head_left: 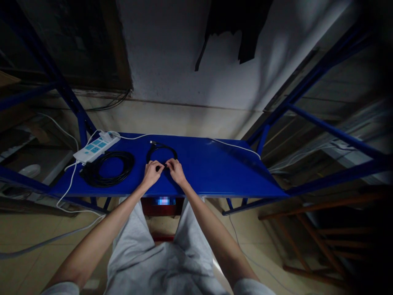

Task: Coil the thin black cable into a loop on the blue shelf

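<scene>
A short black cable [164, 146] curves in a loop on the blue shelf, with a pale metal plug at its far left end. At the loop's near side my left hand [152, 172] is closed, thumb and fingers pinching a dark part of the cable. Close beside it, my right hand [175, 170] pinches the cable too, fingertips almost meeting those of the left. Exactly what lies between the fingertips is too small to make out. Left of my hands lies a larger coil of black cable [129, 170].
A white power strip [95, 149] with blue sockets and a plugged-in adapter stands at the shelf's left end. White cords run along the back and down the left side. Blue metal posts [262, 139] frame the shelf [221, 172]. A wooden rack [307, 241] is at lower right.
</scene>
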A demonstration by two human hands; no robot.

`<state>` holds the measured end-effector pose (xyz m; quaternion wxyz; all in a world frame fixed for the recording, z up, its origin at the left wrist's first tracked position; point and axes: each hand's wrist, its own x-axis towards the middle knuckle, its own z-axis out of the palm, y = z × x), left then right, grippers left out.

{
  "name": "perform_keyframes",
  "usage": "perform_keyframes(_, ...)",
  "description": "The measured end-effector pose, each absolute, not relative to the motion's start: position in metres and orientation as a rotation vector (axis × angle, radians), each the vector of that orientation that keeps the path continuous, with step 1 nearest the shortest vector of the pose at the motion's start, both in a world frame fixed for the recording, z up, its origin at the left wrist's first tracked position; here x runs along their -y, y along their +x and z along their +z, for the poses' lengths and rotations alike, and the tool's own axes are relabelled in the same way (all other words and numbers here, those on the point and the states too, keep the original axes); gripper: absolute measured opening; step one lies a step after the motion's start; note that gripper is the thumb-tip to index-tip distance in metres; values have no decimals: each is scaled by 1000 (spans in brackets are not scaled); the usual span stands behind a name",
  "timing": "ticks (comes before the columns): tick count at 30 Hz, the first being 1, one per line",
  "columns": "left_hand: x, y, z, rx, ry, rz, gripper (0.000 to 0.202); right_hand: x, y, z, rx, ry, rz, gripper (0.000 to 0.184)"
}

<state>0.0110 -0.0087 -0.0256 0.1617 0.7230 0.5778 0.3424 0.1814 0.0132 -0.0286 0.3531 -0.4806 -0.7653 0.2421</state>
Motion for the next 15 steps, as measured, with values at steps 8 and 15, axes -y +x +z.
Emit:
perform_keyframes(8,6,9,-32,-1570,1995,1016,16,-15,183,-33,1873,-1189,688,28)
perform_keyframes(15,11,7,-29,-1504,1998,1093,18,-14,186,-29,1947,-1138,749,29)
